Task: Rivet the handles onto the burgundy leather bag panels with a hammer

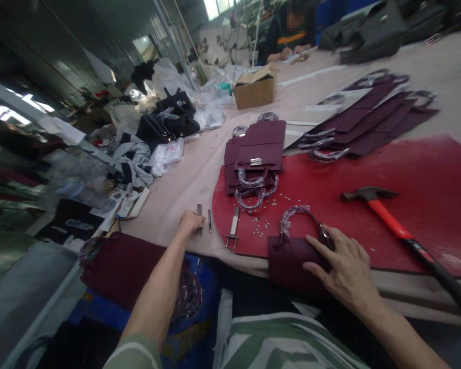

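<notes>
Here, the left hand (191,222) touches a short grey metal rod (200,209), whether gripping I cannot tell, while the right hand (348,264) lies, thumb and forefinger apart, on a maroon leather-like handbag (286,259) at the near edge of a flat red mat (322,182).

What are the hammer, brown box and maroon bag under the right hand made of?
Hammer: probably steel head, by its dull grey look; handle, orange and black, possibly plastic or rubber.
Brown box: matte cardboard, judging by its tan walls and flaps.
Maroon bag: low-sheen leather or imitation; the smooth surface leaves it open.
</notes>
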The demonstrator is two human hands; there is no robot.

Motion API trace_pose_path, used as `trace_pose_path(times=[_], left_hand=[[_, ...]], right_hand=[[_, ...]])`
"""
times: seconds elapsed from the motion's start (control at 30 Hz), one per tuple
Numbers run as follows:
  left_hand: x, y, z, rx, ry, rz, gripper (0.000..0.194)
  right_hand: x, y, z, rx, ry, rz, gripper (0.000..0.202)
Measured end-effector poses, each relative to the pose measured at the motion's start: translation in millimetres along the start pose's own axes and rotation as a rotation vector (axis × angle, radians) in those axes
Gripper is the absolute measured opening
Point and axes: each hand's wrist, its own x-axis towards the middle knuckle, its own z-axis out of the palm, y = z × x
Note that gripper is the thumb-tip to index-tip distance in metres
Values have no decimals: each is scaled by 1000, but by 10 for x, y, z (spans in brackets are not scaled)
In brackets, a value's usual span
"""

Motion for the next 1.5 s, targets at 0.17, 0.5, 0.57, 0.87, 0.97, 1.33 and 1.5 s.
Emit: trace_pose_path(times=[0.17, 0.5, 0.57, 0.87, 0.97, 1.33, 1.5], left_hand=[[-34, -1, -18, -256, -67, -33, 19], [-1096, 229, 307, -1354, -356, 207, 24], [-1354, 436, 516, -1394, -329, 324, 28], [-1458, 577, 830, -1039, -119, 593, 26], [-1402, 464, 752, -896, -140, 670, 31], [-1309, 362, 849, -670, -180, 676, 28], [-1390, 390, 826, -735, -234, 597, 30]], right_hand=[[-14, -93, -107, -3, -126, 93, 54], [-13, -151, -157, 57, -173, 169, 61], [-13, -145, -152, 56, -175, 166, 61], [-13, -142, -152, 48, -175, 164, 58], [-14, -139, -148, 51, -162, 158, 59], [-22, -108, -92, 99, -107, 160, 55], [-13, -144, -144, 103, -119, 180, 60]])
